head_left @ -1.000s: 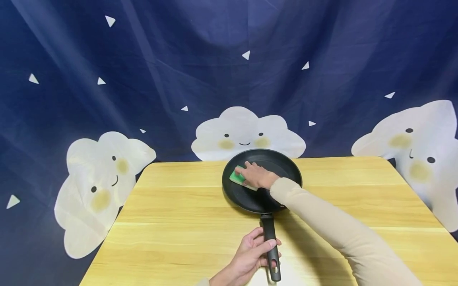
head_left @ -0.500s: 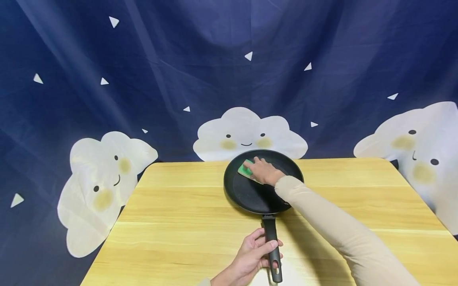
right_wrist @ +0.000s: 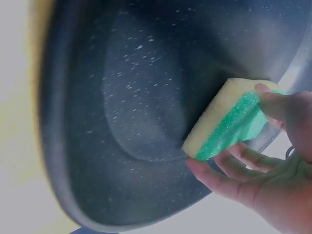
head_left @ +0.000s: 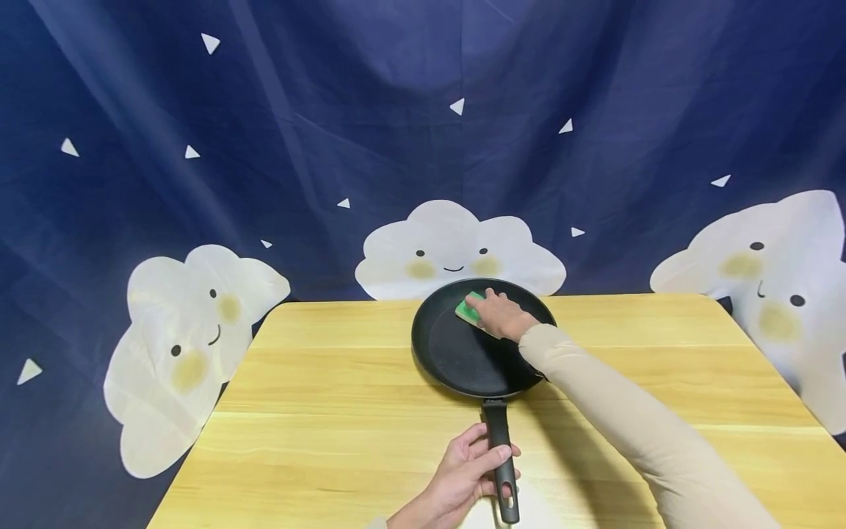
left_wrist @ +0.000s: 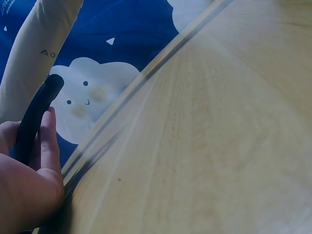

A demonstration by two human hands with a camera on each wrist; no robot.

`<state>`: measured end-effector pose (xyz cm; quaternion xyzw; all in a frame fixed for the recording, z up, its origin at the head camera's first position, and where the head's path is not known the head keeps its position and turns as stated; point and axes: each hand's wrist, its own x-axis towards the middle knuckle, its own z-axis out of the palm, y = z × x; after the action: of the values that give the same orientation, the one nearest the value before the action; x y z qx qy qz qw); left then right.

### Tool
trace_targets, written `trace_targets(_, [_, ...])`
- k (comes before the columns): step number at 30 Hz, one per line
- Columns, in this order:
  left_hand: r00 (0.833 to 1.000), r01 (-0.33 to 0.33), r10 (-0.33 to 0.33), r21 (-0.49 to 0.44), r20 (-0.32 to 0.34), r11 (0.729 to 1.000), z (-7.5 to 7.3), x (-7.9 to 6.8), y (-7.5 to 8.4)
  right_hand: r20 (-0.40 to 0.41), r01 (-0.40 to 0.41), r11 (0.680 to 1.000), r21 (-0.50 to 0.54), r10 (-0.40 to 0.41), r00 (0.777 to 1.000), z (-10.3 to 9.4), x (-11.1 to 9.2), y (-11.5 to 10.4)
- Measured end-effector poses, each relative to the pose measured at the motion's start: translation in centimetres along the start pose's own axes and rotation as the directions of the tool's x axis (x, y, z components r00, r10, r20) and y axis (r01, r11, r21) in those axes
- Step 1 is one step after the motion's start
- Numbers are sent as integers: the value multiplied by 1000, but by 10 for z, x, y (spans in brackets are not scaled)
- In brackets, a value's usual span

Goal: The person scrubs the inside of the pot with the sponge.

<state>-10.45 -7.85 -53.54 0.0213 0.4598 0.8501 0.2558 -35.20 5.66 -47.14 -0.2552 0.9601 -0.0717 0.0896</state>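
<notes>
A black frying pan [head_left: 463, 353] lies on the wooden table [head_left: 317, 411], handle toward me. My left hand [head_left: 465, 474] grips the pan handle [head_left: 500, 459] near the table's front edge; the left wrist view shows the handle [left_wrist: 36, 114] inside the curled fingers [left_wrist: 48, 141]. My right hand [head_left: 501, 314] holds a green and yellow sponge [head_left: 471, 308] against the far inner side of the pan. In the right wrist view the fingers [right_wrist: 229, 178] pinch the sponge [right_wrist: 226, 122], its yellow side on the speckled pan surface [right_wrist: 126, 122].
A dark blue curtain [head_left: 330, 132] printed with smiling clouds hangs right behind the table's far edge. The beige sleeve [head_left: 621, 426] of my right arm crosses the table's right half. The left table corner [head_left: 271, 308] is rounded.
My right hand has slid the sponge from the pan's left middle toward the far rim and to the right. The left hand has kept its grip on the handle.
</notes>
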Motion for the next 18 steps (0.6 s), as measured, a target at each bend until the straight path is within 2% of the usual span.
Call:
trace_targets(10, [1000, -5, 5, -4, -1, 1000, -1, 1, -1, -45, 42, 999, -9, -42, 998, -1, -17, 8])
trace_targets(18, [1000, 0, 0, -3, 13, 1000, -1, 1, 0, -39, 62, 998, 2, -62, 997, -1, -34, 18])
